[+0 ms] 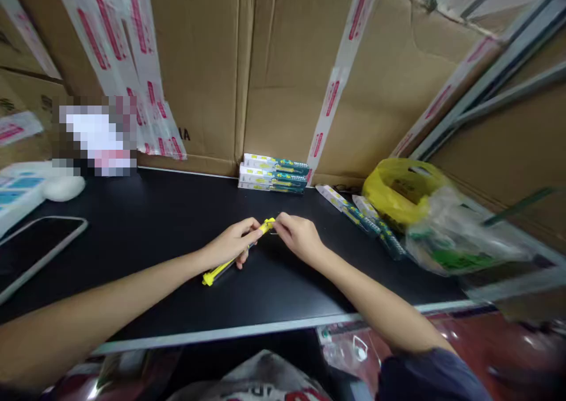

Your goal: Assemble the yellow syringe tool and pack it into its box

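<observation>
My left hand [234,245] is wrapped round a slim yellow and dark tool [213,276], held at a slant above the black tabletop. The tool's lower yellow end sticks out below the hand, and its upper yellow end points up to the right. My right hand [298,236] has its fingers pinched together at that upper end. A thin, light, wire-like piece shows just under the right fingertips; it is too small to make out fully.
Stacked narrow boxes [273,174] stand against the cardboard wall [292,65]. More narrow boxes [349,209] lie to the right, beside a yellow bag [389,194] and a clear plastic bag [460,236]. A phone [38,250] lies at the left.
</observation>
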{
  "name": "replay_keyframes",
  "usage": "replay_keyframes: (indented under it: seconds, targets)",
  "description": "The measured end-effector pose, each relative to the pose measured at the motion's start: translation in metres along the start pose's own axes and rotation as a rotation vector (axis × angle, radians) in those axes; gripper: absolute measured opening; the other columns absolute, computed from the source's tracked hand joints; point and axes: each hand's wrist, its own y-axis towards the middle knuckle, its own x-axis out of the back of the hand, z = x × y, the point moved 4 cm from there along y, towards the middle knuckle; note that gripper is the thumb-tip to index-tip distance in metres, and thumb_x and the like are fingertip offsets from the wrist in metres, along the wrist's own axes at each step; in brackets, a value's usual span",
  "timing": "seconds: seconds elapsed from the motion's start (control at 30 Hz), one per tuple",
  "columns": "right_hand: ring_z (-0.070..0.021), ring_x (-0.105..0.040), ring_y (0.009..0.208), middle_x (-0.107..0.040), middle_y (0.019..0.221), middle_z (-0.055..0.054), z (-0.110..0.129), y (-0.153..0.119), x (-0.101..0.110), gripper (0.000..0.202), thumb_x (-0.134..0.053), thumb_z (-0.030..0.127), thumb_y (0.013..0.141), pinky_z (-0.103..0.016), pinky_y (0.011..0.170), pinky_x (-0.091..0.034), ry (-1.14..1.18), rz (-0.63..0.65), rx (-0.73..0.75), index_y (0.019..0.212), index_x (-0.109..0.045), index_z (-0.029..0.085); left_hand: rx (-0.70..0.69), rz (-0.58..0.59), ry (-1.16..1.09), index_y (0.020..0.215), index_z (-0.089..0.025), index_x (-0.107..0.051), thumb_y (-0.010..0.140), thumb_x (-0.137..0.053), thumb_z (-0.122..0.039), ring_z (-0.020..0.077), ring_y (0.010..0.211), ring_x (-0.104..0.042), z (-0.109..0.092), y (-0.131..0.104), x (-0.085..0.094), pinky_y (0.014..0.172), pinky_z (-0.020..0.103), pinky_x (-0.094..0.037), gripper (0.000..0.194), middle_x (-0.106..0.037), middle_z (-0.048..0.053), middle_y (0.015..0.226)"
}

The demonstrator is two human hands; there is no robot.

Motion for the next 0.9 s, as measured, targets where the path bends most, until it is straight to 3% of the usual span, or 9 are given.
replay_keyframes:
  seconds: [0.37,0.63,0.77,0.9]
  targets:
    - [-0.0115,-0.058,0.063,-0.065,0.073,-0.001,0.009,0.001,-0.004,0.02,-0.037,0.033,0.095,-0.022,0.052,-0.022,-0.098,0.131,-0.029,0.085,-0.049,0.02,-0.025,-0.006,0.061,0.088,-0.02,-0.042,0.086,-0.045,-0.052,0.0056,0.034,-0.045,0.004,0.001,-0.002,0.031,0.018,-0.041,0.032,-0.047,-0.006,0.066]
    - [-0.0115,-0.055,0.061,-0.063,0.072,-0.001,0.022,-0.001,0.001,0.016,-0.037,0.027,0.093,-0.023,0.053,-0.023,-0.095,0.15,0.035,0.084,-0.048,0.019,-0.043,-0.053,0.184,0.078,-0.019,-0.041,0.086,-0.042,-0.055,0.0062,0.031,-0.048,-0.009,-0.004,-0.003,0.027,0.015,-0.033,0.037,-0.049,-0.006,0.064]
    - [-0.0105,-0.053,0.06,-0.059,0.069,0.001,0.024,-0.001,0.001,0.001,-0.046,0.02,0.084,-0.021,0.054,-0.028,0.081,0.125,0.031,0.083,-0.046,0.02,-0.027,-0.065,0.156,0.079,-0.02,-0.04,0.086,-0.043,-0.054,0.0063,0.029,-0.046,-0.01,-0.005,-0.002,0.027,0.014,-0.032,0.035,-0.048,-0.007,0.059]
    - [-0.0082,-0.051,0.055,-0.053,0.065,0.004,0.023,-0.002,-0.01,0.007,-0.05,0.024,0.084,-0.02,0.053,-0.04,0.62,0.071,-0.11,0.082,-0.044,0.02,-0.067,-0.105,0.086,0.079,-0.02,-0.041,0.087,-0.042,-0.053,0.0064,0.029,-0.044,-0.012,-0.006,0.001,0.028,0.013,-0.031,0.034,-0.046,-0.008,0.052]
